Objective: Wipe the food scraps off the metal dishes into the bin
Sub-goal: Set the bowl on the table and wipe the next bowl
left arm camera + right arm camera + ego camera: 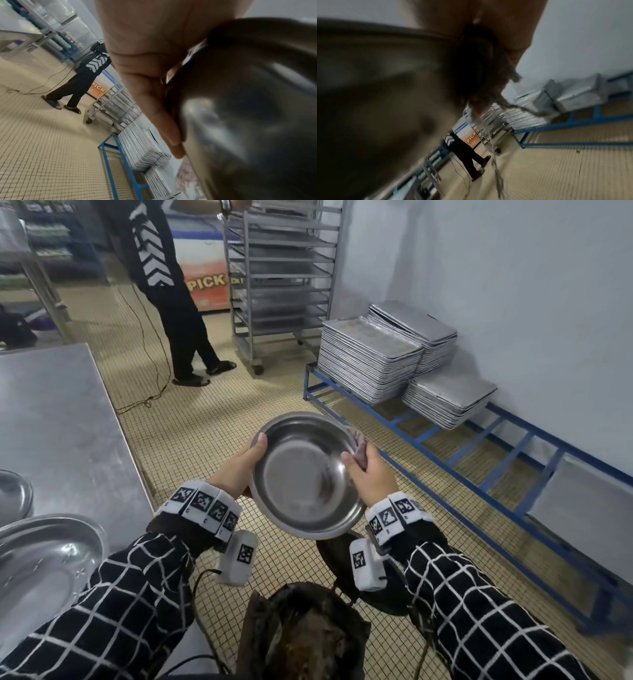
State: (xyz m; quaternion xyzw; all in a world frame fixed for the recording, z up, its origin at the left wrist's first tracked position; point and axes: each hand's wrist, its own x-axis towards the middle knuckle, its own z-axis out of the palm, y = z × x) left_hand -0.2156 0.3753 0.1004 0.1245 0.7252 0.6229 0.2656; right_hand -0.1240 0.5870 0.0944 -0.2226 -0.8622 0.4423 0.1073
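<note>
A round metal dish [305, 477] is held tilted above the floor, its inside facing me. My left hand [241, 465] grips its left rim, thumb over the edge; the left wrist view shows that hand [154, 81] against the dish's dark underside [248, 108]. My right hand [368, 470] holds a greyish rag [359, 445] at the dish's right rim. In the right wrist view the rag [481, 83] hangs dark and blurred beside the dish [385, 88]. Below, close to me, stands the bin lined with a black bag [301, 635] holding brown scraps.
A steel table [65, 426] at left bears more metal dishes [44, 563]. Stacked metal trays [373, 357] sit on a blue frame [445, 463] along the right wall. A person [164, 289] stands by a tray rack [281, 278] ahead; a cable [150, 392] lies on the tiles.
</note>
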